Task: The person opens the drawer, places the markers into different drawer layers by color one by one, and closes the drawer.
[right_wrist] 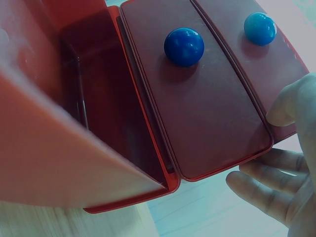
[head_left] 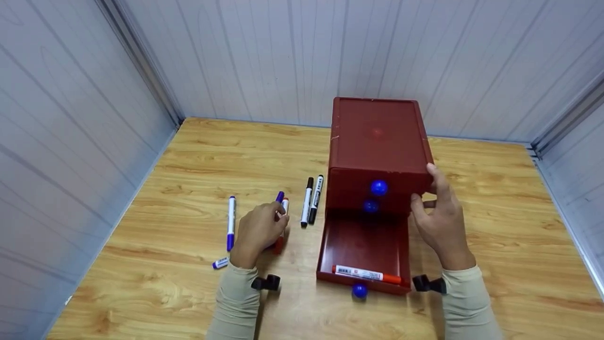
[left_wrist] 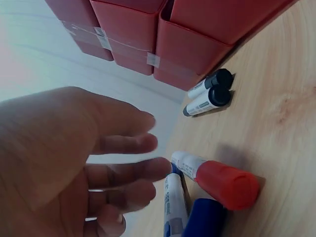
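Note:
A dark red drawer box with blue round knobs stands at the right, its bottom drawer pulled out. In that drawer lies a red marker. My right hand holds the box's front right edge, thumb at the drawer front and fingers along the side. My left hand hovers with loosely bent fingers over another red marker and blue markers. A gap shows between its thumb and fingers in the left wrist view, with nothing between them. From above, the hand partly hides these markers.
Two black markers lie side by side just left of the box. Farther left are a blue marker and another blue-capped one, partly covered by the left wrist. Pale panel walls enclose the wooden table.

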`<move>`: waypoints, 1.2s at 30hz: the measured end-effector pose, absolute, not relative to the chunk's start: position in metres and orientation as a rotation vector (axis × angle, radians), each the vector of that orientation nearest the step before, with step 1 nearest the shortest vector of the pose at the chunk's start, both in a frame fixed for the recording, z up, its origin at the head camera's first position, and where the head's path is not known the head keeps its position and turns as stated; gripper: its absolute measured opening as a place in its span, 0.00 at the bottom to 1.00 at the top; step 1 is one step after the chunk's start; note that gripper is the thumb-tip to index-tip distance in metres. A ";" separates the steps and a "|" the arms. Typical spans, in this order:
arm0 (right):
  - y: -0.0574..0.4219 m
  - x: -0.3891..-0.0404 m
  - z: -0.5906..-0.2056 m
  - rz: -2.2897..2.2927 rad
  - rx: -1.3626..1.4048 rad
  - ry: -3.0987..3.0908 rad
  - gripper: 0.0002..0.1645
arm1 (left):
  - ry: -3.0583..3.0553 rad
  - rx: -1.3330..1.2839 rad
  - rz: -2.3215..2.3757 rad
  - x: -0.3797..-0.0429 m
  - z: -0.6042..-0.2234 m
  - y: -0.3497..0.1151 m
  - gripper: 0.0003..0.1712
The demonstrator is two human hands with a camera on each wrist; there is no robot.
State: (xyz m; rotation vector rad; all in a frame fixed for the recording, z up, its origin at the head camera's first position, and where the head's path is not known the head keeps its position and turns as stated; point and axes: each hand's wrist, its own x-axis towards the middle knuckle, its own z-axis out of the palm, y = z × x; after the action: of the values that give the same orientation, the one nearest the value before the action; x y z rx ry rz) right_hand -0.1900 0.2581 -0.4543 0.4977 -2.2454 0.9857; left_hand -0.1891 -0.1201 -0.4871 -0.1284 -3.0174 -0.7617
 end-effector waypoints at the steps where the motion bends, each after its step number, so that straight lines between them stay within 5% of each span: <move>1: 0.258 -0.190 -0.454 0.985 0.499 -2.243 0.44 | -3.029 -0.130 -0.743 -0.189 -0.488 -0.120 0.08; 13: 0.259 -0.191 -0.452 0.998 0.495 -2.252 0.43 | -3.082 -0.171 -0.639 -0.189 -0.494 -0.118 0.09; 36: 0.257 -0.189 -0.453 1.015 0.490 -2.239 0.43 | -3.103 -0.174 -0.609 -0.187 -0.501 -0.104 0.30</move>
State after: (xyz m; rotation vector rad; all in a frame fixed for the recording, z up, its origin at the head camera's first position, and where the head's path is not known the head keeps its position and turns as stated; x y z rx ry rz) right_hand -0.1890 0.2574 -0.4529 0.4898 -2.2390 1.0152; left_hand -0.1874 -0.1042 -0.5014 -0.1740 -3.1030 -0.6088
